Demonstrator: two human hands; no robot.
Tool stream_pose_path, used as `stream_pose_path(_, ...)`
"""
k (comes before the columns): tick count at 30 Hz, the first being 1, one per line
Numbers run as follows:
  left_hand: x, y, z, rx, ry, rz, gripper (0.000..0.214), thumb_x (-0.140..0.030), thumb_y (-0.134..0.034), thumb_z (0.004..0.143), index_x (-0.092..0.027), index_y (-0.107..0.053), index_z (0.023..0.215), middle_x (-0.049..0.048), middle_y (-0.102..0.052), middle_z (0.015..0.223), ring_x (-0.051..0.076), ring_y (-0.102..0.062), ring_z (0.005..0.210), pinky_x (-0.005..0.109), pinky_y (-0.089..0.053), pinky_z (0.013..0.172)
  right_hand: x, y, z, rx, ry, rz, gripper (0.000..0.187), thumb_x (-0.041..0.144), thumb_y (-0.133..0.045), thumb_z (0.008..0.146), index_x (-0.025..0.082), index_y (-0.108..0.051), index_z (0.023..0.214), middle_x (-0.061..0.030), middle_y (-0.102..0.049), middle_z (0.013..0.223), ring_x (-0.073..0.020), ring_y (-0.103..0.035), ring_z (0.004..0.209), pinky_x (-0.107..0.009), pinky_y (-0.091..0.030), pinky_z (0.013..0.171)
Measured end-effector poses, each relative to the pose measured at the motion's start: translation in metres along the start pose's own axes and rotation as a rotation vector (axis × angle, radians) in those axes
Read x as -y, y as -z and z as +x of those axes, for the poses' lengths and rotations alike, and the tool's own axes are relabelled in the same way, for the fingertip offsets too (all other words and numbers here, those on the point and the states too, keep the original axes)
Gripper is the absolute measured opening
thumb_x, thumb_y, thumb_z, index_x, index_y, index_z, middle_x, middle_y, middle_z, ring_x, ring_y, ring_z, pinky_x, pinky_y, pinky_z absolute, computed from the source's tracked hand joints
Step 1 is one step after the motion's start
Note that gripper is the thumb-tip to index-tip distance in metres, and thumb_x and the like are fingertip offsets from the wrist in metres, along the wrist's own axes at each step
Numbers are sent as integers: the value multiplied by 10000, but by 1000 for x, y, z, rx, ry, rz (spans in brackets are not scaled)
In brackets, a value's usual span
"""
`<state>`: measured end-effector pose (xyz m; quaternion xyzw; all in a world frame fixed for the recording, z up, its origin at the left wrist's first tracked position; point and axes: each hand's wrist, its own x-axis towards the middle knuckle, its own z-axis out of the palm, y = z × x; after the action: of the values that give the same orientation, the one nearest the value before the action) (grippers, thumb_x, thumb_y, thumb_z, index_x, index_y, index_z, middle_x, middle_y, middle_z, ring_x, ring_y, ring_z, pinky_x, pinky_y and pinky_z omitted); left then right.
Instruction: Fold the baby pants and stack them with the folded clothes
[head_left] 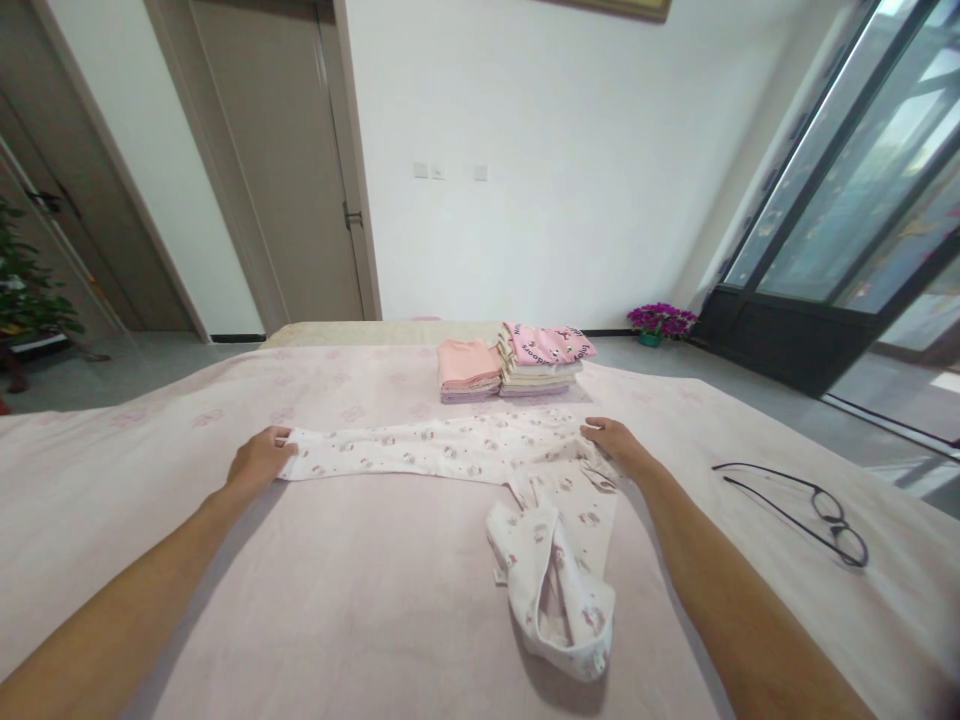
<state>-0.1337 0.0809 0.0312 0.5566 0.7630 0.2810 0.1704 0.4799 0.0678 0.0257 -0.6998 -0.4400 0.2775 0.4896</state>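
A garment (442, 448) is spread between the fingers (280, 434). It is pinched by the left hand (259, 459), touched by the curled right hand (616, 444), its grip unclear.

The one view looks forward and down from the person's head, over the sheet (352, 590) to the wall (562, 220) beyond. It sits behind and above the left hand (259, 458) and right hand (613, 442), near both.
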Motion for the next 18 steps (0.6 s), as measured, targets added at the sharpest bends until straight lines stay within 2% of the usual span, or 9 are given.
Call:
stream_pose_path(2,1,-4,-1,-31,3,112,469,-309,-610,764,-126,-605,1196,171,-684,1080,346,-630,1004,444,-474,842,-3,7,-5,43,-46,-12,374,246,-810,565,126,-732,910,-70,-705,677,-224,-646,659,-305,-476,608)
stream_pose_path(4,-4,-8,-7,-78,-47,181,566,-303,-586,787,-143,-532,1327,198,-590,1288,377,-553,1163,487,-425,945,-6,14,-11,79,-81,-6,445,287,-827,589,133,-728,994,-94,-732,768,-243,-666,727,-322,-497,652)
stream_pose_path(7,-30,-22,-32,-110,-278,197,529,-290,-528,833,-175,-533,1350,158,-509,1400,342,-497,1252,459,-370,1045,-13,22,-22,111,-44,24,545,394,-824,629,171,-712,1113,-106,-747,923,-266,-684,823,-360,-525,735)
stream_pose_path(9,-59,-36,-62,23,-451,78,411,-331,-469,887,-174,-617,1237,115,-605,1283,272,-581,1142,382,-424,1005,-19,22,-28,101,43,22,600,433,-815,638,195,-693,1175,-108,-735,1042,-287,-685,926,-396,-529,826)
stream_pose_path(12,-113,-58,-122,330,-509,-182,395,-465,-453,916,-201,-678,1105,66,-690,1139,221,-640,1014,323,-483,917,-29,18,-33,54,193,-78,627,427,-797,654,195,-672,1223,-119,-687,1205,-311,-637,1106,-437,-472,986)
stream_pose_path(14,-148,-69,-164,492,-627,-273,417,-484,-489,905,-219,-660,1177,71,-668,1207,223,-620,1074,323,-491,909,-35,16,-34,27,245,-172,623,419,-759,694,182,-650,1260,-121,-669,1246,-307,-615,1152,-442,-440,1032)
stream_pose_path(15,-163,-75,-182,543,-713,-287,435,-474,-531,888,-228,-636,1232,72,-635,1277,229,-585,1147,338,-465,971,-37,15,-34,14,255,-206,622,418,-730,723,176,-631,1287,-121,-666,1253,-301,-614,1155,-438,-440,1032)
stream_pose_path(16,-175,-80,-198,556,-803,-292,493,-460,-588,855,-223,-604,1286,79,-599,1339,243,-536,1225,366,-406,1057,-39,15,-34,5,261,-231,619,417,-701,750,170,-612,1310,-121,-664,1255,-293,-617,1151,-429,-446,1025)
stream_pose_path(18,-191,-93,-221,597,-909,-256,691,-432,-690,768,-206,-512,1396,104,-530,1426,280,-470,1298,407,-341,1118,-41,15,-35,-12,280,-266,605,411,-654,789,158,-588,1335,-124,-666,1250,-277,-627,1130,-406,-460,1007)
